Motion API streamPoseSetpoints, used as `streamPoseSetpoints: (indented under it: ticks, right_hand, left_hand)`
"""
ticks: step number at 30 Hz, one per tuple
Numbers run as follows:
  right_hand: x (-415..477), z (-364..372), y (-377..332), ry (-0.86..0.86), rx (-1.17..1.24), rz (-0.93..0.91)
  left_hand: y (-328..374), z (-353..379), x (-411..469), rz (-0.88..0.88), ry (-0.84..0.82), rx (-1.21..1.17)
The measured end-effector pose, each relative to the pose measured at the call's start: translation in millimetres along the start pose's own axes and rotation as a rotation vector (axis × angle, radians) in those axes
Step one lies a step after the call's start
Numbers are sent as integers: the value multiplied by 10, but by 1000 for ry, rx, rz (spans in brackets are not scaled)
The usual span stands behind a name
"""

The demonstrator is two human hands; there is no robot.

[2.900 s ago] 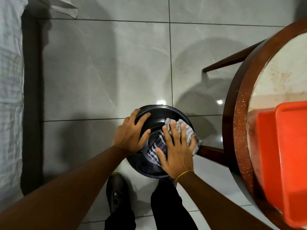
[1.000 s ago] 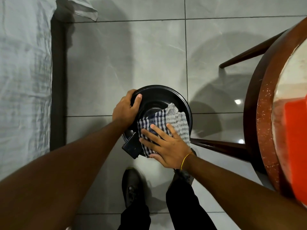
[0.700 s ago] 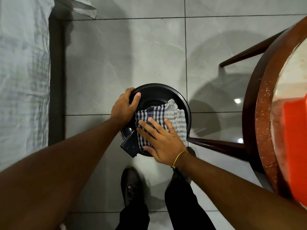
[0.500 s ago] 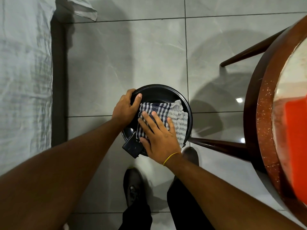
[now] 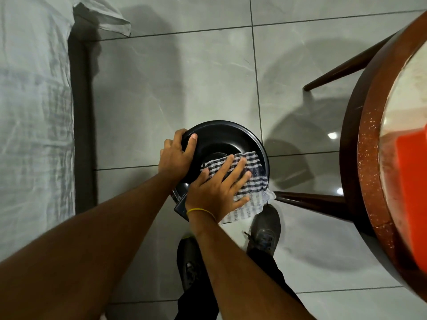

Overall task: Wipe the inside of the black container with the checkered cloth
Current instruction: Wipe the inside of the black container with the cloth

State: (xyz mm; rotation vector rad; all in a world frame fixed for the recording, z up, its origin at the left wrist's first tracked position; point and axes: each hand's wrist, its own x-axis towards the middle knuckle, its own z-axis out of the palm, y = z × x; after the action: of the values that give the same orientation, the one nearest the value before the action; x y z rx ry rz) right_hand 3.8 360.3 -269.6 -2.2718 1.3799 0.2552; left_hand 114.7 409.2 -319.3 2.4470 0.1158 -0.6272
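Observation:
A round black container (image 5: 221,137) is held above the tiled floor, its opening facing me. My left hand (image 5: 175,155) grips its left rim, thumb hooked inside. My right hand (image 5: 219,188) lies flat, fingers spread, pressing the blue-and-white checkered cloth (image 5: 254,181) against the container's inner right side. The cloth's lower corner hangs over the near rim. A black square tab (image 5: 181,205) sticks out at the container's near edge, partly hidden by my right wrist.
A round wooden table (image 5: 367,158) with dark legs stands on the right and carries a red plastic tray (image 5: 413,192). A bed with a pale sheet (image 5: 32,112) runs along the left. My two dark shoes (image 5: 264,229) stand on the grey tiles below the container.
My right hand has slid the cloth from the container's left-centre across to its right side, and the cloth now droops over the near right rim. My left hand keeps its grip on the rim.

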Motion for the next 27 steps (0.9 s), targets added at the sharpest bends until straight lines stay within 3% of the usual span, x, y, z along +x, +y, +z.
streamPoseSetpoints:
  ticks: [4, 10, 15, 20, 27]
  right_hand:
    - [0, -56, -67, -61, 12, 20]
    - [-20, -107, 152, 13, -14, -12]
    - [67, -61, 197, -13, -75, -131]
    - [270, -94, 379, -63, -160, -425]
    - [892, -376, 630, -251, -356, -1083]
  left_hand:
    - [-4, -5, 17, -2, -15, -9]
    - [-51, 17, 49, -1, -23, -28]
    - [-79, 19, 75, 41, -41, -7]
    - [-77, 10, 97, 81, -63, 1]
    - [-76, -13, 112, 89, -87, -13]
